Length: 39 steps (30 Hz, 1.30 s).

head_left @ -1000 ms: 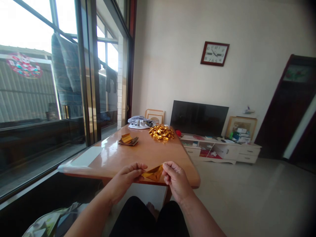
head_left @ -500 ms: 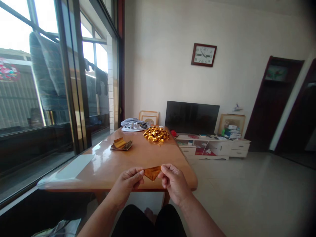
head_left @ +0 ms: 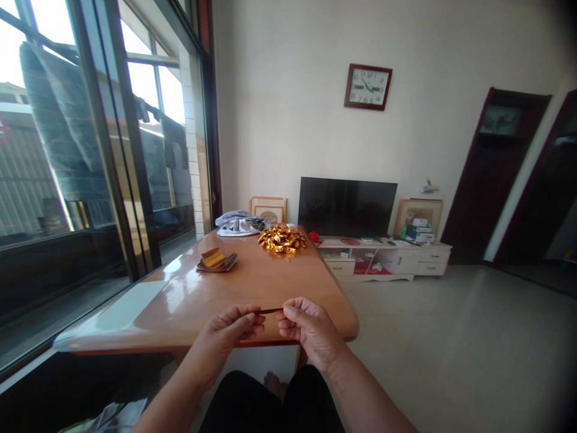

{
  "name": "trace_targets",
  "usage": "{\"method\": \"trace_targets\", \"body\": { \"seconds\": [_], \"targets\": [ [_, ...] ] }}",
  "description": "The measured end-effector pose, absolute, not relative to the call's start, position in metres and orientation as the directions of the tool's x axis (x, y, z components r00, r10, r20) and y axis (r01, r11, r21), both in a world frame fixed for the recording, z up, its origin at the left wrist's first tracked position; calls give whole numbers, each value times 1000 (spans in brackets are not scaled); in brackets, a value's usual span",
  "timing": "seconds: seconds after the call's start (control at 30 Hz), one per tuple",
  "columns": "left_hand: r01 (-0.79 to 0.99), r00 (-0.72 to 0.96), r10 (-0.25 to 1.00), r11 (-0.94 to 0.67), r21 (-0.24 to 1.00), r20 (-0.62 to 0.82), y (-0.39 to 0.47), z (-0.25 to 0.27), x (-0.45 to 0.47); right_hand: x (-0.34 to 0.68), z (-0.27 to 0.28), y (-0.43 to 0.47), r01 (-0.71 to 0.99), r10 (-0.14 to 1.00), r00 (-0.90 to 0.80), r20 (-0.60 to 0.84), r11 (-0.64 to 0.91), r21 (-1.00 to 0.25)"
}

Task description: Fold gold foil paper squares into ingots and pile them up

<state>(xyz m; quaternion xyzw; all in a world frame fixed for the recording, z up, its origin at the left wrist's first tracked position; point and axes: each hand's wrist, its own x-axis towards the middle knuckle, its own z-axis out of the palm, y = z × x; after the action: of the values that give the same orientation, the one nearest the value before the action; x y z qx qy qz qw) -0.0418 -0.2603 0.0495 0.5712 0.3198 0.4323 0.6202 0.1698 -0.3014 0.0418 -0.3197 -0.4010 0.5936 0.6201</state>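
Note:
Between my two hands, above the near edge of the wooden table [head_left: 252, 288], is a folded piece of gold foil paper [head_left: 270, 311], seen nearly edge-on as a thin dark strip. My left hand [head_left: 232, 328] pinches its left end between thumb and fingers. At the other end, my right hand [head_left: 311, 328] is closed on it in a similar pinch. A stack of gold and brown paper sheets [head_left: 216, 260] lies farther back on the left. Beyond it, a pile of shiny folded gold foil pieces [head_left: 282, 239] rests near the far end.
Crumpled cloth [head_left: 241, 223] lies at the table's far left corner. Windows [head_left: 103, 150] run along the left side. A television [head_left: 347, 207] stands on a low white cabinet [head_left: 403, 260] beyond the table. A pale sheet [head_left: 130, 305] lies at the table's left edge.
The gold paper showed a downward-pointing triangle before; now it is turned or folded to a thin strip. Both hands keep hold of its ends. The camera view has shifted slightly.

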Motion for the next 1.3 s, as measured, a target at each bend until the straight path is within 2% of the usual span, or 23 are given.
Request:
{"method": "trace_targets", "body": {
  "seconds": [0.4, 0.7, 1.03, 1.3],
  "targets": [
    [-115, 304, 943, -102, 988, 133, -266, 51, -33, 163, 35, -297, -347, 984, 58, 170, 180, -920],
    [99, 195, 938, -311, 945, 288, -270, 49, -26, 157, 35, -299, -262, 982, 64, 178, 189, -946],
    [330, 185, 858, -513, 793, 479, -273, 38, -27, 149, 37, -301, -192, 988, 105, 114, 133, -972],
    [270, 169, 876, -481, 834, 451, -276, 36, -28, 149, 31, -299, -95, 986, 116, 123, 134, -986]
  ]
}}
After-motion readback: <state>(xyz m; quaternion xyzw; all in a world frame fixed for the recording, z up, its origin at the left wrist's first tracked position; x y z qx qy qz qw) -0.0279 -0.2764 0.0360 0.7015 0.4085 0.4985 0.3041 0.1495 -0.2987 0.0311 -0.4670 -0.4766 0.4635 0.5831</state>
